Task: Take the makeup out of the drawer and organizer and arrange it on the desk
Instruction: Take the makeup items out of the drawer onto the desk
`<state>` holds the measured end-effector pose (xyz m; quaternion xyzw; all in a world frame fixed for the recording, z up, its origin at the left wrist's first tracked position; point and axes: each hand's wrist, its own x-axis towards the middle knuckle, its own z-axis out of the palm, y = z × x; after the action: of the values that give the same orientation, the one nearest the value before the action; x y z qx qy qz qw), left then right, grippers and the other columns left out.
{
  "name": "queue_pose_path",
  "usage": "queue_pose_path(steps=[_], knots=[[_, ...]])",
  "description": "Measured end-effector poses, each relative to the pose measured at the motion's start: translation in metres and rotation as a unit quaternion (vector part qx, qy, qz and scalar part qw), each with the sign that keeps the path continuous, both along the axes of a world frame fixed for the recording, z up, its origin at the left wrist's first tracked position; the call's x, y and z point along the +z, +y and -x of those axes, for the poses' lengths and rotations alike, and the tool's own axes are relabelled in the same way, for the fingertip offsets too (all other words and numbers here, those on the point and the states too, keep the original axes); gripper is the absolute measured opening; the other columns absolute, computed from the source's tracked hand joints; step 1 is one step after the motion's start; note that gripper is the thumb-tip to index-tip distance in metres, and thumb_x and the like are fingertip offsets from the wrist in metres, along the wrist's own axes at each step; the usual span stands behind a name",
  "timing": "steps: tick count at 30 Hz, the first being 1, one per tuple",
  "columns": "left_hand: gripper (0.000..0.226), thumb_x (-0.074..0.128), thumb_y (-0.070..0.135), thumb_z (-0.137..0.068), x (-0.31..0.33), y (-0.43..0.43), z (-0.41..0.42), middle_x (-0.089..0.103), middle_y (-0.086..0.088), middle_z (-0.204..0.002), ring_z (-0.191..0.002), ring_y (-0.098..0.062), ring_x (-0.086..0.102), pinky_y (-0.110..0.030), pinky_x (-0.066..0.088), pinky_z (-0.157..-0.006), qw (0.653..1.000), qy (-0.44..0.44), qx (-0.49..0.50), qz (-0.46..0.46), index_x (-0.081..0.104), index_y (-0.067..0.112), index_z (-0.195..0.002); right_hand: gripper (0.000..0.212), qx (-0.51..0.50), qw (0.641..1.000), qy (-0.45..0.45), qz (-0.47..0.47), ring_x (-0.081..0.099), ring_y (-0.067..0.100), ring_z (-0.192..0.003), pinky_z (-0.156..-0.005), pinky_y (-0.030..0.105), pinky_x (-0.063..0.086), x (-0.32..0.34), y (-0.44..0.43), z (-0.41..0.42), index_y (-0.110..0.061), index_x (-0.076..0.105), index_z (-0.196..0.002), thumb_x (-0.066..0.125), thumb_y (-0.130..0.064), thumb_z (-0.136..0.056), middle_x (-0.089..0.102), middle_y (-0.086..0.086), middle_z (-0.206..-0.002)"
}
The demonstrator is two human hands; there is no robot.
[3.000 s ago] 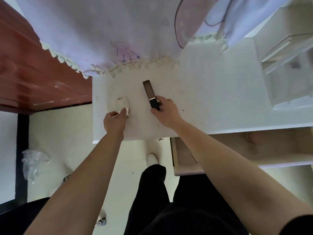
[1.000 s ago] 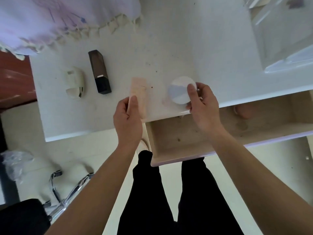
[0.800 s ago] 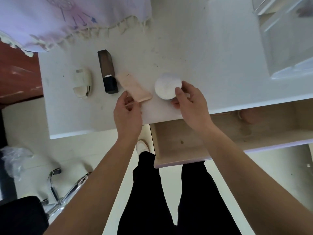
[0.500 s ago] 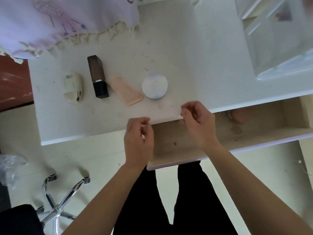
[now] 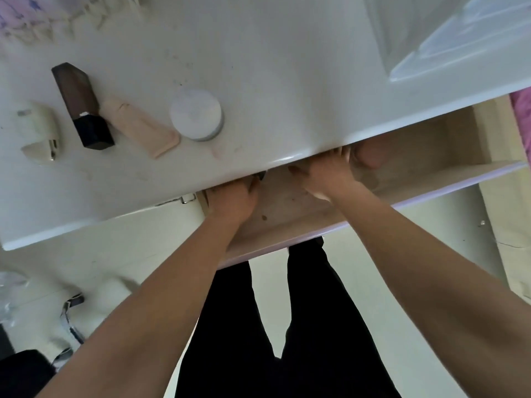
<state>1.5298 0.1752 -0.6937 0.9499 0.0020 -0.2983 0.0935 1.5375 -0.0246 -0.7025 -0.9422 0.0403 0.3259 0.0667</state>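
- Fingers (image 5: 333, 156) of both hands reach under the desk (image 5: 273, 81) edge inside the open drawer (image 5: 287, 208); their grip is hidden.
- Round jar (image 5: 196, 114), tube (image 5: 140, 126) and lipstick (image 5: 82, 106) lie left of centre.

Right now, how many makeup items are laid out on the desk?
4, in a row at the desk's left: cream clip-shaped piece farthest left, dark lipstick, peach tube, round white jar. More may sit hidden in the drawer.

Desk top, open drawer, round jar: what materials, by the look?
Desk top: glossy white laminate or paint, probably; rounded edge catches light. Drawer floor: bare pale wood or board, matte, stained. Round jar: white plastic, likely, with a smooth satin lid.
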Motion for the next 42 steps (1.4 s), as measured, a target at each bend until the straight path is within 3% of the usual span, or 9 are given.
queue_pose_path(steps=[3, 6, 8, 10, 13, 23, 29, 34, 42], knots=[[0.063, 0.038, 0.065, -0.093, -0.021, -0.003, -0.015, 0.035, 0.002, -0.156, -0.144, -0.026, 0.027, -0.040, 0.018, -0.118, 0.995, 0.053, 0.066, 0.054, 0.039, 0.030, -0.145, 0.058, 0.025, 0.999, 0.016, -0.036, 0.041, 0.036, -0.133, -0.110, 0.053, 0.033, -0.001, 0.003, -0.013, -0.031, 0.046, -0.143, 0.024, -0.059, -0.098, 0.053, 0.008, -0.140], [0.042, 0.038, 0.065, -0.092, -0.026, -0.007, -0.011, 0.061, -0.009, -0.123, -0.120, -0.034, 0.051, -0.044, 0.040, -0.100, 0.997, 0.063, 0.018, 0.037, 0.059, 0.028, -0.094, 0.054, 0.083, 0.995, 0.052, -0.008, 0.023, 0.038, -0.144, -0.116, 0.052, 0.021, -0.004, 0.001, -0.008, -0.028, 0.033, -0.151, 0.034, -0.050, -0.102, 0.032, 0.011, -0.156], [0.044, 0.040, 0.061, -0.091, -0.027, -0.007, 0.009, 0.049, -0.016, -0.138, -0.125, -0.042, 0.042, -0.050, 0.040, -0.098, 0.997, 0.062, -0.037, 0.022, 0.052, 0.030, -0.120, 0.065, 0.097, 0.993, 0.060, 0.001, 0.004, 0.044, -0.149, -0.117, 0.061, 0.015, -0.008, -0.005, 0.011, -0.029, 0.018, -0.156, 0.041, -0.050, -0.099, 0.011, 0.013, -0.163], [0.071, 0.044, 0.060, -0.091, -0.025, -0.007, 0.036, 0.011, -0.018, -0.161, -0.141, -0.050, 0.015, -0.061, 0.031, -0.107, 0.993, 0.079, -0.085, 0.024, 0.016, 0.037, -0.152, 0.075, 0.103, 0.992, 0.069, -0.001, -0.010, 0.047, -0.148, -0.114, 0.067, 0.016, -0.012, -0.013, 0.034, -0.029, 0.013, -0.157, 0.050, -0.048, -0.095, -0.008, 0.011, -0.165], [0.077, 0.048, 0.061, -0.090, -0.027, -0.005, 0.055, -0.011, -0.008, -0.164, -0.146, -0.048, -0.003, -0.063, 0.024, -0.111, 0.991, 0.087, -0.097, 0.044, 0.008, 0.044, -0.153, 0.063, 0.064, 0.992, 0.097, -0.049, -0.018, 0.044, -0.148, -0.116, 0.067, 0.013, -0.008, -0.021, 0.047, -0.037, 0.025, -0.153, 0.047, -0.048, -0.095, -0.018, 0.005, -0.165], [0.106, 0.074, 0.058, -0.069, -0.029, -0.003, 0.031, 0.024, -0.013, -0.153, -0.137, -0.039, 0.026, -0.052, 0.030, -0.110, 0.996, 0.026, -0.076, 0.032, 0.017, 0.029, -0.154, 0.066, 0.042, 0.994, -0.060, -0.085, 0.033, 0.040, -0.136, -0.104, 0.051, 0.041, -0.002, -0.010, 0.037, -0.015, 0.041, -0.142, 0.067, -0.023, -0.081, 0.042, 0.016, -0.142], [0.113, 0.080, 0.058, -0.061, -0.032, 0.001, 0.031, 0.027, -0.012, -0.150, -0.133, -0.037, 0.028, -0.050, 0.036, -0.107, 0.997, 0.025, -0.051, 0.057, 0.021, 0.026, -0.152, 0.091, 0.034, 0.984, 0.029, -0.174, 0.044, 0.038, -0.130, -0.098, 0.049, 0.049, -0.014, 0.014, 0.042, -0.025, 0.023, -0.154, 0.074, -0.028, -0.078, 0.027, 0.006, -0.156], [0.107, 0.085, 0.049, -0.061, -0.028, 0.009, 0.023, 0.024, -0.010, -0.151, -0.137, -0.038, 0.021, -0.052, 0.034, -0.110, 0.996, 0.062, -0.017, 0.063, 0.027, 0.029, -0.149, 0.095, -0.037, 0.980, 0.083, -0.178, 0.053, 0.035, -0.121, -0.095, 0.038, 0.048, -0.015, 0.008, 0.046, -0.031, 0.027, -0.153, 0.081, -0.038, -0.074, 0.047, 0.015, -0.140], [0.099, 0.084, 0.046, -0.064, -0.027, 0.015, 0.020, 0.025, -0.010, -0.149, -0.133, -0.041, 0.026, -0.052, 0.043, -0.101, 0.994, 0.076, -0.066, 0.039, 0.031, 0.028, -0.146, 0.046, -0.060, 0.973, 0.106, -0.197, 0.060, 0.023, -0.102, -0.074, 0.027, 0.040, 0.012, -0.010, 0.038, -0.021, 0.058, -0.124, 0.074, -0.040, -0.085, 0.065, 0.004, -0.114]])
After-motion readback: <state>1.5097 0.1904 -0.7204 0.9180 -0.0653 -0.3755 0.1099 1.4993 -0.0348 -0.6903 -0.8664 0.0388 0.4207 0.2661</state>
